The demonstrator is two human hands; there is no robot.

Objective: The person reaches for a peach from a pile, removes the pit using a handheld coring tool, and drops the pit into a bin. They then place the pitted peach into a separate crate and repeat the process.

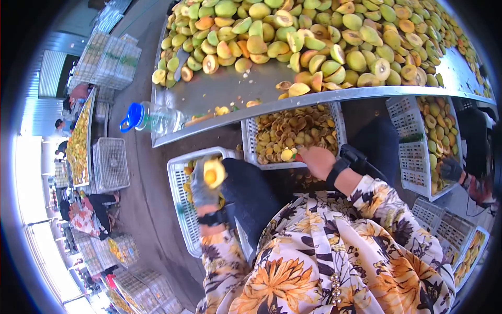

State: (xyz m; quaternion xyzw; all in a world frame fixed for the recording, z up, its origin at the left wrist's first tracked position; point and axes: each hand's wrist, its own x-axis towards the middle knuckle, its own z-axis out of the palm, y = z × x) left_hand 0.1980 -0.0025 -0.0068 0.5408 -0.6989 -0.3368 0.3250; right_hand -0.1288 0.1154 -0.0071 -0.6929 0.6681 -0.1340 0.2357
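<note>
On my feed, a water bottle (154,118) lies on its side at the left end of the metal table (225,89). Below it the left hand (205,188), gloved, has its fingers wrapped round a fruit half (213,174), cut face up, just above the left crate (183,220). Next comes the middle crate (248,141), tucked under the table edge and full of small yellow-brown pieces. The right hand (316,159) sits at its near rim with fingers curled downward; I cannot tell whether they pinch anything. Above, the fruit pile (324,36) covers the table. Farther right stands another crate (405,110) of halves.
</note>
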